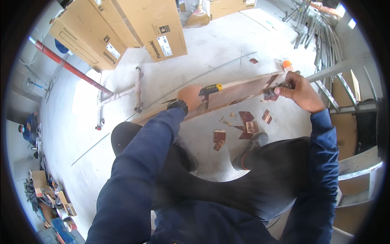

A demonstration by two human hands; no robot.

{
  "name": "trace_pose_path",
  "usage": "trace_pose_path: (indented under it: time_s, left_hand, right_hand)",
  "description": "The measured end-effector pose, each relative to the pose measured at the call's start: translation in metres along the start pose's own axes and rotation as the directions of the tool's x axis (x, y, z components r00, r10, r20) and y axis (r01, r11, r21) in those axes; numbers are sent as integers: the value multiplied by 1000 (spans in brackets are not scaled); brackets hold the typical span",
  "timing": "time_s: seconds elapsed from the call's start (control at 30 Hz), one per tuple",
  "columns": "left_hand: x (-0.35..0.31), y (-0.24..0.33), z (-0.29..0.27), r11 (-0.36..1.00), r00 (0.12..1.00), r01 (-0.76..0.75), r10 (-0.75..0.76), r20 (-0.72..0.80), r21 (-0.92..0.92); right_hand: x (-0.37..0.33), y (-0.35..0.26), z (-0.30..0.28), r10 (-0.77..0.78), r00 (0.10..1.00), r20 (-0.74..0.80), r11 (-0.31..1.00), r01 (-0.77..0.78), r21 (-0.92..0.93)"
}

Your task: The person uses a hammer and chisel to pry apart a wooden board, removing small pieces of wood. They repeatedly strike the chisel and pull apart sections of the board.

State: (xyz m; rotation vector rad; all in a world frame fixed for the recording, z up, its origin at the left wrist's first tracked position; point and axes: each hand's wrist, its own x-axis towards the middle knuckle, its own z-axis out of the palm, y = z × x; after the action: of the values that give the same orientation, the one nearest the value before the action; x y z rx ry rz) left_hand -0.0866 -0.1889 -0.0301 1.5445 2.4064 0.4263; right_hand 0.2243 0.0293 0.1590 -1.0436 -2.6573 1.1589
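A long wooden board [239, 95] lies slantwise in front of my knees, with dark red patches on its near face. My left hand [190, 97] is closed at its middle, around a tool with a black and yellow handle [212, 89]. That handle sticks out to the right along the board's upper edge; the tool's working end cannot be made out. At the board's right end, my right hand [300, 92] is closed with the thumb on the near side. A dark red flake [270, 96] shows by the thumb. Broken dark red pieces [246, 117] lie on the floor below.
An orange-topped container [287, 65] stands behind the board's right end. Large cardboard boxes [150, 24] and a broom [198, 17] are at the back. Joined pipes [139, 87] lie left, a metal ladder [357, 107] right, and metal bars [321, 32] far right. A person [29, 129] is far left.
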Motion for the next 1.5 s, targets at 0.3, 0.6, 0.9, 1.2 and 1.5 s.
trace_pose_path:
  time_s: [0.3, 0.6, 0.9, 1.2, 1.5]
  left_hand:
    - [103, 94, -68, 982, 987, -78, 101, -129, 171]
    - [118, 190, -77, 969, 954, -130, 180, -240, 208]
    - [24, 151, -1, 984, 966, -83, 119, -231, 159]
    - [-64, 50, -2, 980, 998, -58, 62, -13, 190]
    - [-80, -4, 16, 981, 997, -23, 9, 72, 195]
  right_hand:
    - [16, 18, -34, -65, 875, -479, 998, 67, -12]
    - [17, 33, -46, 5, 665, -747, 991, 98, 94]
    - [-3, 43, -46, 44, 658, -752, 990, 74, 123]
    - [4, 54, -45, -69, 693, -717, 989, 139, 40]
    - [15, 62, -24, -124, 826, -550, 982, 180, 49]
